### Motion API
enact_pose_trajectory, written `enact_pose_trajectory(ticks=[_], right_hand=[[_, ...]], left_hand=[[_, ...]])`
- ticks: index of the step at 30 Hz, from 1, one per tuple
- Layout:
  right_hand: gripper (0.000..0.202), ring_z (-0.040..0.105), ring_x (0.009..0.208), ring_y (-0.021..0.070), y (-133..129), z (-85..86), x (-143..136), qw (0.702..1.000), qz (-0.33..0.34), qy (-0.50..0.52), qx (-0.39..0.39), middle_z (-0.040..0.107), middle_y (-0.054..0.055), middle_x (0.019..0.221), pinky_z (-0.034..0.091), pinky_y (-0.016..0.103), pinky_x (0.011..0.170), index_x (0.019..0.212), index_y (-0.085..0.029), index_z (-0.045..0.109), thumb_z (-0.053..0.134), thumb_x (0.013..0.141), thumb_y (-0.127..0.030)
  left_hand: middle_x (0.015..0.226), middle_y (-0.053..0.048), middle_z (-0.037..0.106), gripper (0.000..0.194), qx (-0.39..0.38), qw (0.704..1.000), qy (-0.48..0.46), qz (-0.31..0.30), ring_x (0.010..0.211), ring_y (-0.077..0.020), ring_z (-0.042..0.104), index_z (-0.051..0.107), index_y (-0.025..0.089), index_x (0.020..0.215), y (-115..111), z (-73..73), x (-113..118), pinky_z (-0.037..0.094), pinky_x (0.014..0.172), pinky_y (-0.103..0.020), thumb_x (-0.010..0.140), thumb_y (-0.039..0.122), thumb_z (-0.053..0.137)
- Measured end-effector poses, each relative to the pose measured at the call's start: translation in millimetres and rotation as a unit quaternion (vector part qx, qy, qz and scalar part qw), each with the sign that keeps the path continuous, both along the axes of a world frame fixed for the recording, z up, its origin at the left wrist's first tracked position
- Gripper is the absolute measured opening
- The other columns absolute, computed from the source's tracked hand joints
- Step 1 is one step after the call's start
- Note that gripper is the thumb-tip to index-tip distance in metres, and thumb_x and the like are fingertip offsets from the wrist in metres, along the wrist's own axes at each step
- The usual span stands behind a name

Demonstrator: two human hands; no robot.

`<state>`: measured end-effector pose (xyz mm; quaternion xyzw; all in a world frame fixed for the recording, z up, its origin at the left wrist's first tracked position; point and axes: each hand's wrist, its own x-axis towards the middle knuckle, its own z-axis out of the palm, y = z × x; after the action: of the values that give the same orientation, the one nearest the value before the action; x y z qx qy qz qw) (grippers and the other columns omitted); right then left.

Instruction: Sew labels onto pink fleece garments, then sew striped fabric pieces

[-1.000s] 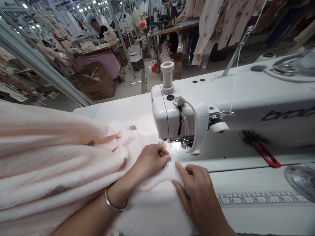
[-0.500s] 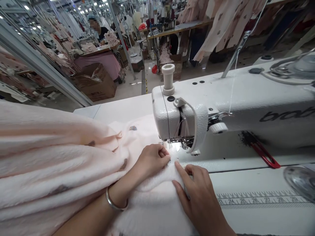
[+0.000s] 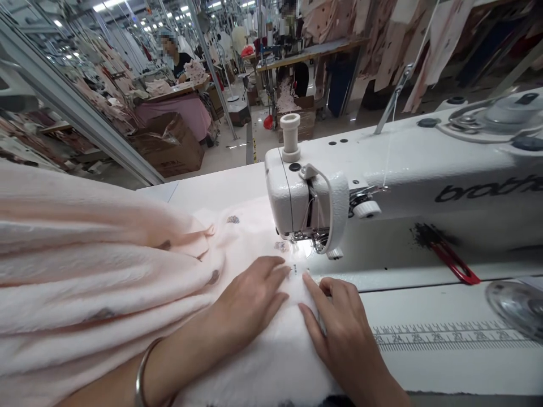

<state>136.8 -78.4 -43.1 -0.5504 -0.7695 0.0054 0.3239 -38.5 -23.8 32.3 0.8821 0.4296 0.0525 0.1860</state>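
Pale pink plush fabric (image 3: 139, 282) with small printed motifs spreads over the left of the table and runs under the head of a white sewing machine (image 3: 292, 198). Just in front of the needle area, my left hand (image 3: 254, 294) lies on the fabric with its fingers slightly apart. A small printed label (image 3: 296, 269) shows beyond its fingertips. My right hand (image 3: 343, 322) rests at the fabric's right edge, index finger and thumb spread, the other fingers curled. The machine's head partly hides the needle and presser foot.
Red thread snips (image 3: 456, 263) lie under the machine arm. A printed ruler scale (image 3: 441, 336) runs along the table at the right. Behind stand a cardboard box (image 3: 173, 150), a metal post and a person (image 3: 180, 59) at another table.
My left hand has opened from a pinch and shifted slightly left and down, uncovering the label. My right hand has stayed nearly in place. The view has tilted slightly.
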Motion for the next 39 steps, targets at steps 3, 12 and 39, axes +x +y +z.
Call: enact_pose_trajectory(ticks=[3, 12, 39], right_hand=[[0.039, 0.045, 0.090, 0.0246, 0, 0.8, -1, 1.000, -0.002, 0.008, 0.009, 0.048, 0.014, 0.096, 0.045, 0.043, 0.076, 0.122, -0.004, 0.052, 0.051, 0.087, -0.020], [0.040, 0.045, 0.089, 0.0248, 0, 0.0, -1, 1.000, -0.001, 0.020, 0.015, 0.047, 0.014, 0.095, 0.046, 0.042, 0.074, 0.122, -0.003, 0.053, 0.053, 0.087, -0.020], [0.039, 0.045, 0.089, 0.0242, 1, 1.9, -2, 0.999, 0.003, 0.017, 0.027, 0.047, 0.014, 0.093, 0.046, 0.042, 0.073, 0.123, -0.002, 0.051, 0.052, 0.087, -0.019]], left_hand=[[0.141, -0.017, 0.038, 0.048, 0.052, 0.991, 0.026, -0.118, 0.135, -0.0262, 0.030, 0.039, 0.008, 0.134, -7, -8.9, -8, 0.035, 0.109, -0.040, 0.092, 0.031, 0.043], [0.146, -0.019, 0.029, 0.058, 0.111, 0.973, 0.077, -0.186, 0.138, -0.0264, 0.023, 0.031, 0.004, 0.138, -1, -27.8, -11, 0.035, 0.109, -0.041, 0.091, 0.035, 0.045], [0.146, -0.016, 0.031, 0.056, 0.091, 0.982, 0.042, -0.162, 0.137, -0.0253, 0.026, 0.033, 0.009, 0.138, -3, -27.2, -11, 0.035, 0.110, -0.043, 0.090, 0.033, 0.047]])
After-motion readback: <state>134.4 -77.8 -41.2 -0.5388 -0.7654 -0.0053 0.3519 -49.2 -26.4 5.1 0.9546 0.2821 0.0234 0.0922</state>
